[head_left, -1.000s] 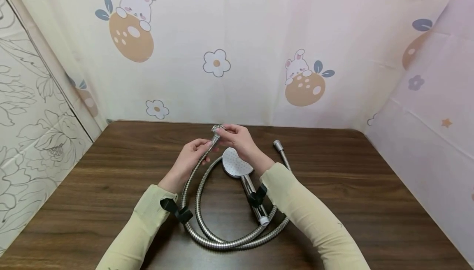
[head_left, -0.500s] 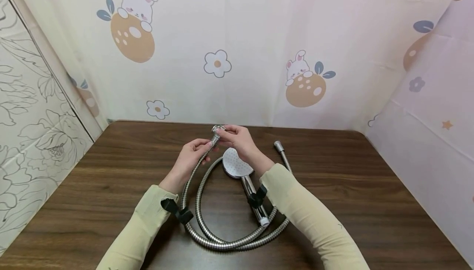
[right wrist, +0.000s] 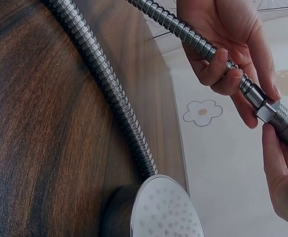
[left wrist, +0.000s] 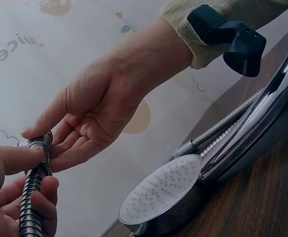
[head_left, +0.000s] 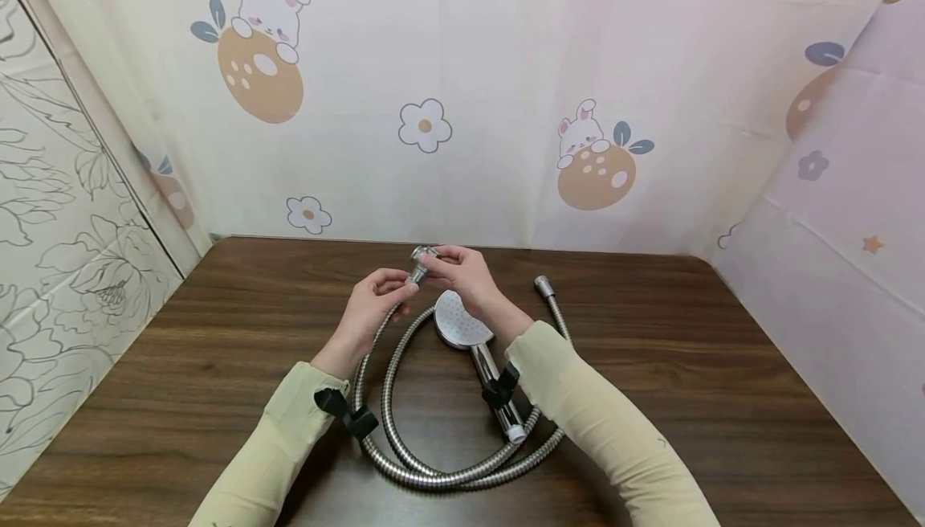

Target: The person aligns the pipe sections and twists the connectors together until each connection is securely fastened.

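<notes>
In the head view my left hand [head_left: 368,306] grips one end of a ribbed metal shower hose [head_left: 361,382], thumb and fingers around its end. My right hand [head_left: 468,276] pinches a chrome threaded fitting [head_left: 422,253] at that same end. A hex nut [right wrist: 267,111] on the hose meets the exposed thread of the fitting in the right wrist view. Below the hands, a chrome hand shower [head_left: 457,322] with a white dotted face lies on the table, partly hidden by the right forearm.
The hose lies in loops on the dark wooden table [head_left: 217,350], around the hand shower. Its other end [head_left: 543,286] points toward the back, right of the hands. Behind the table hangs a patterned curtain [head_left: 491,69]. Each wrist carries a black camera strap.
The left hand's fingers have shifted slightly and cover more of the hose end. Both hands stay at the same joint; the hand shower and hose loops lie as before.
</notes>
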Demonstrator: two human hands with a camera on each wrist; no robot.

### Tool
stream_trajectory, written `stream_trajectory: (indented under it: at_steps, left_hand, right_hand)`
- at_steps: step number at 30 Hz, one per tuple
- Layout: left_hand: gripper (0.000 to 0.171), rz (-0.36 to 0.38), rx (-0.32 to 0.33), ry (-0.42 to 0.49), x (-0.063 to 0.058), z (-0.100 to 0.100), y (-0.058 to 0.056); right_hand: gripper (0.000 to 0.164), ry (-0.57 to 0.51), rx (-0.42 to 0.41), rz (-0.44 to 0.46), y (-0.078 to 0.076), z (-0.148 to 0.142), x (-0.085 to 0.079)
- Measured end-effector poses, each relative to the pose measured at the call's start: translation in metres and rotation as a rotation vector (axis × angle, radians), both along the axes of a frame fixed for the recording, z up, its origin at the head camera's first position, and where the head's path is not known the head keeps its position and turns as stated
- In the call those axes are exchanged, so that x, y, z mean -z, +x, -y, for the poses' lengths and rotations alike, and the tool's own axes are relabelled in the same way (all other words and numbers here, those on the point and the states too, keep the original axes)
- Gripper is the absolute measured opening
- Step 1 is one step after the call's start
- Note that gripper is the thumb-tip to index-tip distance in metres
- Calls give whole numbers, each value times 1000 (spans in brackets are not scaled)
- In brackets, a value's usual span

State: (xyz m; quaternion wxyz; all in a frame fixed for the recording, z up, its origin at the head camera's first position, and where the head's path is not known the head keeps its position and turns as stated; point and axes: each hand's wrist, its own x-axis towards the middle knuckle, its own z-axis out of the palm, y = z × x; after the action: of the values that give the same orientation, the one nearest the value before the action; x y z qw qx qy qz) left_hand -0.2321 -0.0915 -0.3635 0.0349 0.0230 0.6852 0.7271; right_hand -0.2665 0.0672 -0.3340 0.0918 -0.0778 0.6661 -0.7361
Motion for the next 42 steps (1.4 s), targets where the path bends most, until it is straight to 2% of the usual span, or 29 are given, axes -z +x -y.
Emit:
stream_trajectory:
  at_steps: [8,12,20,29,38,42]
  left_hand:
    - [32,15,-38,-17,0,-1,1]
    - [36,19,-12,-24,-1,-1,0]
    - [30,-2,48,-54,1,0,1]
    - [31,17,31,-13,-2,0,3]
    - [32,-3,34,32,0,0,3]
    - [31,-13,8,43,-1,-1,2]
  right_hand:
    - [31,11,-1,11,0,0,2]
    - [33,7,-3,6,0,-1,1]
    - [35,10,-20,5,-3,-3,2]
    - [32,15,-33,-18,-3,-5,1]
    - [30,-7,-37,-16,-3,-5,-1]
    - [28,-20,-38,-19,-3,-5,-3]
